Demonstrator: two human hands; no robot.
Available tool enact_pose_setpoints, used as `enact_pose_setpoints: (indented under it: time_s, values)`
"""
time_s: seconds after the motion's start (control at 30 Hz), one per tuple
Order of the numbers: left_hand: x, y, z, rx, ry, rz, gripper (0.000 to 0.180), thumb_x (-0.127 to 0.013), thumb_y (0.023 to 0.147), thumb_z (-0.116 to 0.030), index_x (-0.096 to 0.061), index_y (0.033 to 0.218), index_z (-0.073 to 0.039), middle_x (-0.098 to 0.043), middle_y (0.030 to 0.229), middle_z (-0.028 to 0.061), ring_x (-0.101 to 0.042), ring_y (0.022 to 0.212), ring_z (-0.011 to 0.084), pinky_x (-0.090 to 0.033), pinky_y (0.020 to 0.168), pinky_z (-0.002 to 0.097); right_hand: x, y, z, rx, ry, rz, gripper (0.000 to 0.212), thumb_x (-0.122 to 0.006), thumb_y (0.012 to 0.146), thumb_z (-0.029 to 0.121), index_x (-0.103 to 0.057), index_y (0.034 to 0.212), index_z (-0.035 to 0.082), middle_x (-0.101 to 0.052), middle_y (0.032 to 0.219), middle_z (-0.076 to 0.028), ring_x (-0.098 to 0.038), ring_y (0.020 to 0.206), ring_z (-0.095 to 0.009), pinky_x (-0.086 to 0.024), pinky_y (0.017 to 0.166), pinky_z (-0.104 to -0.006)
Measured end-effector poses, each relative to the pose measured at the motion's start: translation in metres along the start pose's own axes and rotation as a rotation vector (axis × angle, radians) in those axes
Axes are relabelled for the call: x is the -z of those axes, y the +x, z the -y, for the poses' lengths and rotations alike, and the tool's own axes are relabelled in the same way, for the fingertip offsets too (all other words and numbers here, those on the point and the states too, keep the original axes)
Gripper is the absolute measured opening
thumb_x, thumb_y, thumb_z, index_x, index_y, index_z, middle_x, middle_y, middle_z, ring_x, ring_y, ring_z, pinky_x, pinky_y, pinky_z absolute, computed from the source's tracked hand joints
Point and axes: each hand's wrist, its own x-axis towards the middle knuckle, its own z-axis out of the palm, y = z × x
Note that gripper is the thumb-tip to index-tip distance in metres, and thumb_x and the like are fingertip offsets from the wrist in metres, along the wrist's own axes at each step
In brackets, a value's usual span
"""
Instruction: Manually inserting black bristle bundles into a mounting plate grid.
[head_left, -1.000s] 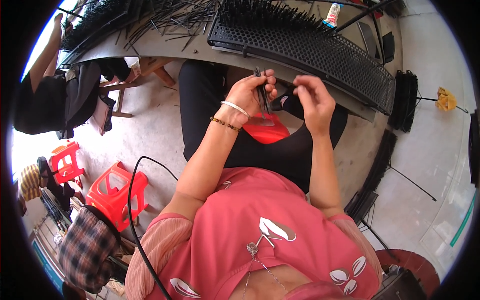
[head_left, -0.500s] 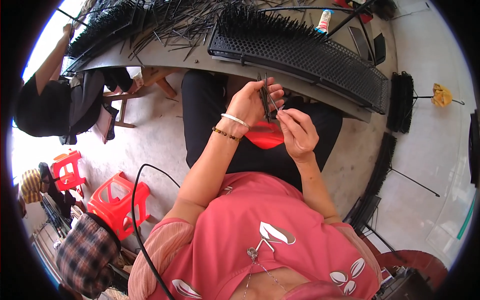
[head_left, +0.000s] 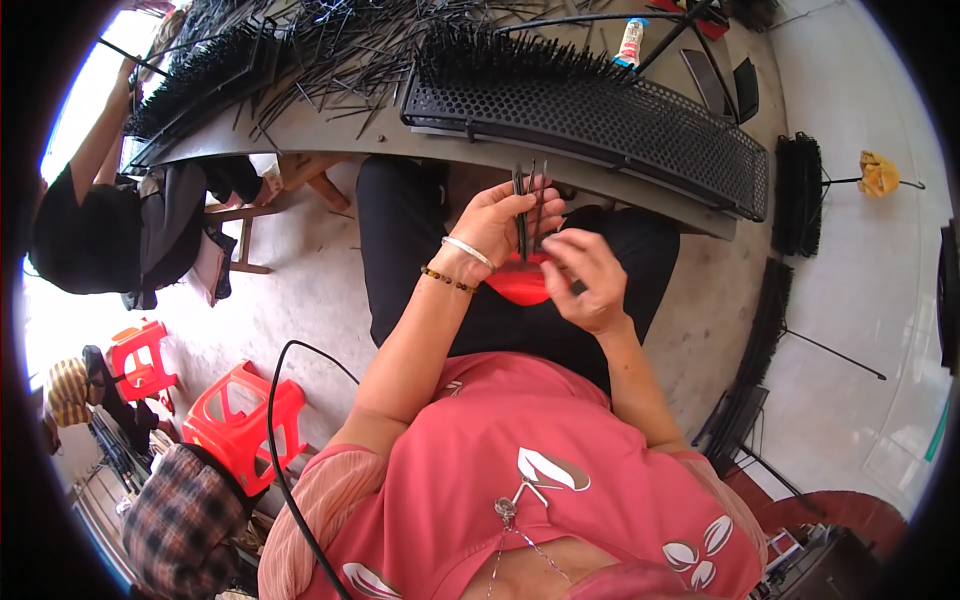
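Note:
My left hand (head_left: 494,222) is closed round a few thin black rods (head_left: 521,225), which stand roughly upright between thumb and fingers, in front of the table edge. Beside their lower ends is my right hand (head_left: 592,285), slightly blurred, its thumb and fingers apart and nothing visible in them. Beyond both hands, a long black perforated rack (head_left: 590,125) lies along the table edge, with a dense row of short black rods (head_left: 520,55) standing up in its far side. Something red (head_left: 520,287) lies in my lap under the hands.
Loose black rods (head_left: 340,65) are heaped on the table (head_left: 200,147). A tube (head_left: 631,42) and a phone (head_left: 705,80) lie behind the rack. Another person (head_left: 90,225) sits at the left. Red stools (head_left: 240,425) stand on the floor; a black cable (head_left: 275,440) runs beside my left arm.
My right hand has let go of a rod; its fingers have spread and dropped slightly. The rods in my left hand now stand more upright and a little apart.

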Motion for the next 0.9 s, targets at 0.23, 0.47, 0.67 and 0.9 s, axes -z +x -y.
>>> enact_pose_setpoints:
  time_s: [0.23,0.47,0.67,0.9]
  values:
    - [0.008,-0.004,0.009,0.022,0.162,0.046,0.023,-0.049,0.092,-0.004,-0.056,0.113,0.004,-0.064,0.100,0.0122,-0.065,0.093,0.0206,-0.052,0.088,0.0339,-0.014,0.031,-0.036,-0.780,0.465,-0.089,0.021,-0.067,0.086,0.012,-0.066,0.098,-0.005,-0.065,0.085,-0.005,-0.058,0.068,-0.006,-0.045,0.061,-0.0192]
    - [0.007,-0.002,0.009,-0.028,0.079,-0.105,0.020,-0.048,0.092,-0.004,-0.057,0.109,0.002,-0.061,0.097,0.0115,-0.062,0.090,0.0200,-0.056,0.082,0.0364,-0.014,0.048,-0.044,-0.953,0.764,-0.047,0.014,-0.064,0.088,0.012,-0.065,0.093,-0.001,-0.066,0.082,-0.005,-0.060,0.067,-0.007,-0.047,0.060,-0.0190]
    - [0.022,0.006,0.006,-0.020,0.089,-0.237,0.020,-0.049,0.090,-0.001,-0.059,0.106,0.003,-0.056,0.090,0.0061,-0.058,0.090,0.0188,-0.054,0.085,0.0424,-0.018,0.103,-0.056,-0.593,0.578,-0.327,0.014,-0.061,0.089,0.006,-0.061,0.100,-0.002,-0.066,0.085,-0.005,-0.061,0.071,-0.008,-0.049,0.064,-0.0209]
    - [0.013,-0.005,-0.006,-0.003,0.060,-0.196,0.020,-0.049,0.093,-0.004,-0.054,0.112,0.001,-0.053,0.084,0.0065,-0.059,0.079,0.0178,-0.057,0.079,0.0346,-0.052,0.162,-0.092,-0.134,0.212,-0.403,0.020,-0.065,0.088,0.006,-0.061,0.105,-0.002,-0.066,0.085,-0.004,-0.062,0.075,-0.008,-0.050,0.069,-0.0207]
